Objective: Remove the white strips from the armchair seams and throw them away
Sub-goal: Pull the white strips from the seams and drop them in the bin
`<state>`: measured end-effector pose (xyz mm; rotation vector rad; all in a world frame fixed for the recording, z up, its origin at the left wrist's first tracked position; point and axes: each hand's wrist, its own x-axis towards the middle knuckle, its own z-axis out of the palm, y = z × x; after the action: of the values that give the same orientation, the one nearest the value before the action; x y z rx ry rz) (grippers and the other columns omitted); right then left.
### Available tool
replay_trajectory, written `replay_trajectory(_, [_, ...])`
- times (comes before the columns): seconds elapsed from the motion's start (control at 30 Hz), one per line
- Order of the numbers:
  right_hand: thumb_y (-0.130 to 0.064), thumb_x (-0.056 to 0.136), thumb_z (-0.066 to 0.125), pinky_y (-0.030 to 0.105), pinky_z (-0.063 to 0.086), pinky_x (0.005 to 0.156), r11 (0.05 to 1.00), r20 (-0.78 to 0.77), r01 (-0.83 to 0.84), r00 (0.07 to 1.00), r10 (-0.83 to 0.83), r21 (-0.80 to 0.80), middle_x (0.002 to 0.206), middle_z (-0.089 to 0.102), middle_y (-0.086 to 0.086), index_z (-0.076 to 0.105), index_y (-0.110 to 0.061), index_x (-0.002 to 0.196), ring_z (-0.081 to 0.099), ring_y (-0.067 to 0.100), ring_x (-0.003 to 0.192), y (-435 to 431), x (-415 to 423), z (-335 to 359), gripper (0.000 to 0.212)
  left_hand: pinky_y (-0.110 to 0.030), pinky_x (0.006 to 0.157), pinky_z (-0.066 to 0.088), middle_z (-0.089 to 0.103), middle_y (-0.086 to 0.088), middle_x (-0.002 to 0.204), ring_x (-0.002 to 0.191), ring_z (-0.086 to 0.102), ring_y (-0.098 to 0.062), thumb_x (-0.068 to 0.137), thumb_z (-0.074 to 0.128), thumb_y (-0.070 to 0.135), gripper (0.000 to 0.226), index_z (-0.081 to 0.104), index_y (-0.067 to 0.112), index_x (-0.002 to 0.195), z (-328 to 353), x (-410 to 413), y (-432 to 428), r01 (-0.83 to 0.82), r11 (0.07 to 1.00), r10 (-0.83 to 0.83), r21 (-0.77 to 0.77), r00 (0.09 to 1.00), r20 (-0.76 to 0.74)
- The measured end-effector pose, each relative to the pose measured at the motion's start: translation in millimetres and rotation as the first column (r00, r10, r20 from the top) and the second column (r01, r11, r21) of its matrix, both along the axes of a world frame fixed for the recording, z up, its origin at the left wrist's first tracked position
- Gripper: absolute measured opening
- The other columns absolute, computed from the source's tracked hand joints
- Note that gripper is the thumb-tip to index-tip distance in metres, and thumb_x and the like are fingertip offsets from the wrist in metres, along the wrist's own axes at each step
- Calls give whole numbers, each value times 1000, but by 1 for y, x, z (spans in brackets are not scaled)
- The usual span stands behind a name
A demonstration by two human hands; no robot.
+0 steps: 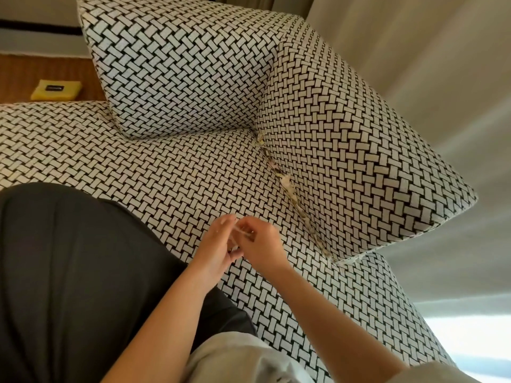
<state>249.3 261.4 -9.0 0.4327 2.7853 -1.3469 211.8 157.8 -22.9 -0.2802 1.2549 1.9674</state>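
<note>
The armchair [171,172] is covered in black-and-white woven-pattern fabric. Several white strips [287,186] lie along the seam between the seat and the right arm cushion, from the back corner toward the front. My left hand [214,244] and my right hand [260,241] meet over the seat, left of that seam. Both pinch a small bunch of white strips [239,233] between their fingertips.
A back cushion [177,64] and a right arm cushion [345,139] frame the seat. A dark garment [69,272] covers the seat's left front. A yellow packet [56,89] lies on a wooden surface at the far left. Pale curtains [414,45] hang at the right.
</note>
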Motion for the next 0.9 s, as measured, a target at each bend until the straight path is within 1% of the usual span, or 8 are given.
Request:
replay_trajectory(0.1, [-12, 87, 59, 15, 38, 48, 983, 3, -181, 983, 181, 14, 66, 57, -4, 66, -6, 88, 45, 5, 48, -6, 2, 6, 8, -25, 70, 53, 65, -16, 105, 90, 67, -19, 97, 44, 28, 32, 57, 4, 114, 1, -4, -5, -42, 999, 43, -26, 999, 6])
replay_trajectory(0.2, [-20, 89, 58, 23, 46, 50, 967, -27, -254, 967, 254, -27, 77, 65, 5, 68, -7, 92, 54, 18, 55, 7, -4, 22, 16, -28, 70, 54, 67, -11, 85, 76, 69, -16, 100, 37, 20, 28, 58, 2, 93, 6, -9, -7, -101, 995, 102, -16, 995, 18])
replay_trajectory(0.27, [-19, 92, 54, 15, 42, 48, 987, -46, -158, 986, 158, -8, 77, 64, 2, 67, -9, 96, 53, 11, 55, 25, -14, 25, 17, -31, 73, 55, 68, -12, 84, 71, 70, -15, 99, 36, 12, 23, 54, 4, 87, 8, -13, -7, -156, 987, 158, -34, 986, 52])
replay_trajectory(0.37, [-18, 94, 51, 9, 41, 48, 979, -23, 94, 996, -92, 180, 95, 62, 0, 59, -12, 115, 51, 3, 59, 62, -40, 9, 24, -23, 51, 48, 65, -10, 75, 53, 61, -13, 99, 35, 12, 21, 51, 5, 87, 8, -15, -9, -174, 982, 180, -68, 979, 95])
replay_trajectory(0.43, [-16, 93, 52, 20, 53, 64, 940, 67, 163, 979, -191, 300, 121, 54, 7, 48, -10, 129, 53, 7, 71, 83, -59, -6, 37, -19, 43, 36, 53, -3, 61, 43, 42, -9, 99, 35, 14, 26, 51, 8, 81, 7, -16, -11, -172, 980, 180, -96, 980, 89])
replay_trajectory(0.5, [-15, 92, 53, 33, 51, 86, 882, 138, 127, 968, -210, 455, 132, 43, 11, 43, -6, 132, 54, 17, 95, 99, -77, -21, 42, -17, 38, 27, 41, 2, 54, 39, 31, -6, 99, 33, 14, 27, 50, 9, 79, 5, -18, -11, -191, 976, 201, -106, 976, 86])
replay_trajectory(0.67, [-6, 93, 44, 36, 46, 84, 771, 154, 115, 951, -267, 627, 129, 45, 12, 39, -6, 131, 54, 28, 108, 107, -102, -36, 38, -17, 34, 21, 33, 5, 53, 36, 26, -4, 97, 34, 13, 25, 48, 11, 76, 2, -22, -12, -217, 969, 228, -114, 969, 92])
replay_trajectory(0.9, [-1, 93, 43, 31, 47, 74, 692, 170, 111, 931, -324, 713, 111, 58, 15, 55, 1, 112, 59, 28, 98, 106, -121, -36, 23, -16, 30, 21, 34, 4, 56, 34, 26, -3, 98, 34, 15, 25, 48, 10, 78, 6, -22, -15, -218, 968, 230, -126, 968, 98])
